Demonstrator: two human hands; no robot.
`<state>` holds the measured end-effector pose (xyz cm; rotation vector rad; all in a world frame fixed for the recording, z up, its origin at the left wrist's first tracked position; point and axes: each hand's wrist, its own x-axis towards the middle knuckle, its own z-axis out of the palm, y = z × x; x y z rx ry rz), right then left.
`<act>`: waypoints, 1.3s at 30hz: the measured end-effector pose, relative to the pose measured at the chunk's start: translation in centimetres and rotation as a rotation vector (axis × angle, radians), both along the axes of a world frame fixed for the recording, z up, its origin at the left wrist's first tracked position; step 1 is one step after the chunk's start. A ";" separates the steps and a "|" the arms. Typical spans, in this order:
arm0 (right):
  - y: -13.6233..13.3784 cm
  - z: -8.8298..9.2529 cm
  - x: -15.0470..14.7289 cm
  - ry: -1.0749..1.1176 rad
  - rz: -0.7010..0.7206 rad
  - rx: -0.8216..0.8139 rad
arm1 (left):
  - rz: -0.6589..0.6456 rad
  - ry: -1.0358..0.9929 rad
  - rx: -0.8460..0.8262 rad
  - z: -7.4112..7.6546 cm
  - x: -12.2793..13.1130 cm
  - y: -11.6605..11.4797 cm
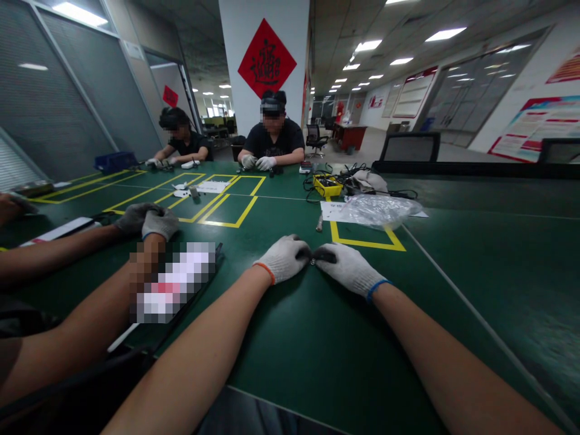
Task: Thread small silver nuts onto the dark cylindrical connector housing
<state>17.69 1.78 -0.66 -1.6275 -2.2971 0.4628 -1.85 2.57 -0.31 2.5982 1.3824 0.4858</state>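
Low over the green table, my left hand [284,260] and my right hand [351,267] meet fingertip to fingertip, both in white knit gloves with dark finger pads. My left glove has an orange cuff, my right a blue one. A tiny shiny metal piece [312,262] shows between the fingertips. My right thumb and forefinger pinch at it; my left fingers are curled closed right beside it. Its exact kind is too small to make out, and the gloves hide part of it. Just beyond my hands lies a small cylindrical piece [319,223].
Past my right hand are a clear plastic bag [378,209], a yellow bin [327,186] of parts and tangled black cables [348,175]. At my left, a co-worker's gloved hands [151,221] work near a blurred white sheet [181,281]. Two people sit across the green table [290,326].
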 end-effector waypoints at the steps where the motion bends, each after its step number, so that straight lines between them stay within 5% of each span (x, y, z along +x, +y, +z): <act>1: 0.0 -0.1 0.0 0.006 0.001 0.003 | 0.006 0.004 -0.003 0.1 0.0 0.0; 39: 0.0 -0.8 -0.3 0.021 0.023 0.074 | 0.040 0.035 0.033 -0.5 0.4 0.1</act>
